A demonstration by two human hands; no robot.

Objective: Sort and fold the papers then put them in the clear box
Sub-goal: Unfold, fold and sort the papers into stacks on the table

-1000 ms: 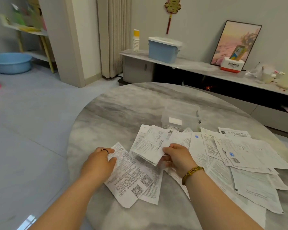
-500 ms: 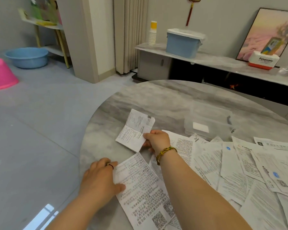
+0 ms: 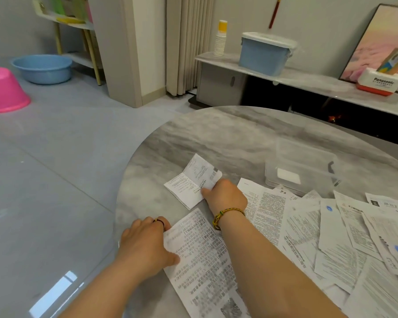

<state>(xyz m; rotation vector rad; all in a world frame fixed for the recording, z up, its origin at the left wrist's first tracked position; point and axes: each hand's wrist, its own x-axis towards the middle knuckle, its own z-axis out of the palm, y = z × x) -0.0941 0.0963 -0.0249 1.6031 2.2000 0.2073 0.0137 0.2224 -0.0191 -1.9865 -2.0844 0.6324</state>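
A small folded paper [image 3: 192, 181] lies on the grey marble table [image 3: 216, 134], left of the heap. My right hand [image 3: 224, 196] holds its near right corner, thumb on top and fingers curled. My left hand [image 3: 145, 245] presses on the left edge of a long printed sheet [image 3: 207, 267] near the table's front edge, thumb flat on the paper. Several loose printed sheets [image 3: 331, 237] overlap to the right. The clear box [image 3: 301, 166] stands behind them, with a white slip inside.
The table's round edge runs just left of my left hand. On the floor at the far left sit a pink basin [image 3: 2, 90] and a blue basin [image 3: 41, 68]. A low shelf at the back carries a blue lidded bin [image 3: 264, 53] and stacked cups [image 3: 221, 40].
My right hand has carried the folded paper from over the heap to the left and set it down on the bare table. My left hand stays on the long sheet.
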